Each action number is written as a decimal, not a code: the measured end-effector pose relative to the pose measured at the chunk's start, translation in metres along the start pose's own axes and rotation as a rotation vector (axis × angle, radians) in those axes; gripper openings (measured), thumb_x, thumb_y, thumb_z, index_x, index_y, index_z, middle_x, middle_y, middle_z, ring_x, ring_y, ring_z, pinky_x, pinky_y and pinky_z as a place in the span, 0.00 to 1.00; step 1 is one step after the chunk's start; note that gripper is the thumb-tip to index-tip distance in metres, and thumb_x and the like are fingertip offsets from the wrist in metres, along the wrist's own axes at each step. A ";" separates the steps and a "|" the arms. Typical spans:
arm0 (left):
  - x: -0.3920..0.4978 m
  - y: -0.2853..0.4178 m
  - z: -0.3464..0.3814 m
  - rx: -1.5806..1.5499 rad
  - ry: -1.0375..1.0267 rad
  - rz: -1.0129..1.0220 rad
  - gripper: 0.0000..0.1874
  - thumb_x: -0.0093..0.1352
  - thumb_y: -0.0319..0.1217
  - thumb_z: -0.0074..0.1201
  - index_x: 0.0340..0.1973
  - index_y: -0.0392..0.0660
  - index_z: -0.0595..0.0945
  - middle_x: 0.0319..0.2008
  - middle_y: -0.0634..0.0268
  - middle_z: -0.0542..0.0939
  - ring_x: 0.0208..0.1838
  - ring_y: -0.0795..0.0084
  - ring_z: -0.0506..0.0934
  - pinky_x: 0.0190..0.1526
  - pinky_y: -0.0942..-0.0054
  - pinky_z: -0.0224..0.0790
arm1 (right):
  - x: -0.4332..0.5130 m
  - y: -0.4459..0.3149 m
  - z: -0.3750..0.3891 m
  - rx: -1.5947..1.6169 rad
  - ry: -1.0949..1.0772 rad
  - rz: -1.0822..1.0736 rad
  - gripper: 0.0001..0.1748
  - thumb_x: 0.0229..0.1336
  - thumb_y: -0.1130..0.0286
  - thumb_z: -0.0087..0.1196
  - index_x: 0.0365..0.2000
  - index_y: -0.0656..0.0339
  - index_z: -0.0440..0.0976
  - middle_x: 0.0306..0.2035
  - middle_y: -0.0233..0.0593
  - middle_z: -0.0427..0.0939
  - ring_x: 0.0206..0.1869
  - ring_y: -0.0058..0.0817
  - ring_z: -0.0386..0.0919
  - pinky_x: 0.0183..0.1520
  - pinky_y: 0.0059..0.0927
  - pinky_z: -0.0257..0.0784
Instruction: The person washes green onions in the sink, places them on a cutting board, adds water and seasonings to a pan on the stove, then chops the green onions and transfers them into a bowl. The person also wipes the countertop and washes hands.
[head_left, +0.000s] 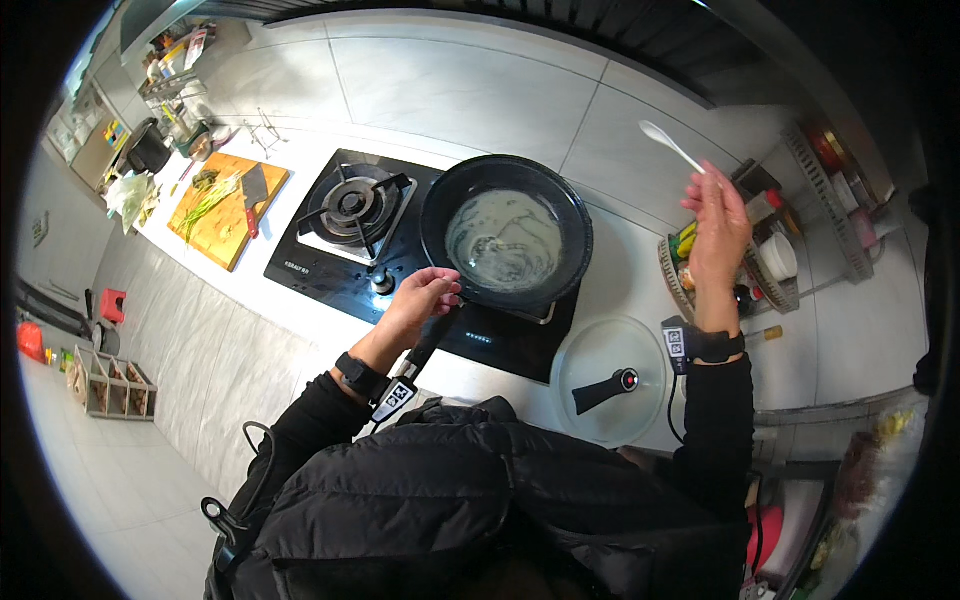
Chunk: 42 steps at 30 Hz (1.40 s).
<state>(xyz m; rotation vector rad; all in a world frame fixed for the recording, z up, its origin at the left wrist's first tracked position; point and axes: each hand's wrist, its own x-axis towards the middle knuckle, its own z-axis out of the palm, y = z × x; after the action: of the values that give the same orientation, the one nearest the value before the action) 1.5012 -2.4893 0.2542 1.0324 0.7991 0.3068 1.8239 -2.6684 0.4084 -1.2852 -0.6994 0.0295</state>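
A black frying pan (577, 232) with a pale, cloudy liquid in it sits over the right burner of a black glass gas hob (315, 281). My left hand (421, 300) is at the pan's near left edge, over the base of its handle, with fingers curled and fingertips together; I cannot tell whether it holds anything. My right hand (716, 221) is raised to the right of the pan, holding a small white spoon (667, 142) that points up and left. A round glass lid (581, 352) with a black handle lies on the counter at the near right of the hob.
Left of the hob, a wooden cutting board (225, 244) holds chopped green stalks (210, 202) and a cleaver (255, 191). The bare left burner (354, 202) has a pan support. A corner rack (679, 289) with bottles and a white bowl (778, 255) stands beside my right hand.
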 end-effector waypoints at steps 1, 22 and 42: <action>0.002 -0.001 0.001 0.005 -0.016 0.007 0.11 0.76 0.32 0.48 0.50 0.42 0.77 0.39 0.68 0.79 0.37 0.80 0.76 0.40 0.80 0.70 | 0.006 0.001 -0.018 0.034 0.042 0.012 0.16 0.68 0.67 0.54 0.50 0.65 0.78 0.37 0.35 0.81 0.34 0.18 0.77 0.39 0.21 0.76; 0.012 -0.007 0.038 -0.084 -0.015 0.050 0.08 0.74 0.32 0.52 0.46 0.44 0.78 0.33 0.70 0.80 0.34 0.79 0.78 0.36 0.82 0.69 | 0.092 0.081 -0.305 -0.491 0.530 0.160 0.12 0.64 0.68 0.53 0.36 0.68 0.79 0.26 0.36 0.80 0.23 0.21 0.77 0.23 0.22 0.73; 0.017 -0.005 0.040 -0.092 -0.071 0.038 0.08 0.73 0.32 0.52 0.45 0.44 0.78 0.33 0.72 0.78 0.34 0.81 0.76 0.37 0.83 0.68 | 0.048 0.029 -0.270 0.124 0.560 0.188 0.14 0.65 0.64 0.57 0.42 0.65 0.77 0.33 0.33 0.80 0.31 0.19 0.75 0.36 0.24 0.74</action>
<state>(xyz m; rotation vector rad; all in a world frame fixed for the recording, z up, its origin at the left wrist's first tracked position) 1.5407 -2.5080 0.2529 0.9679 0.6956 0.3341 2.0045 -2.8739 0.3758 -1.1615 -0.0945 -0.1276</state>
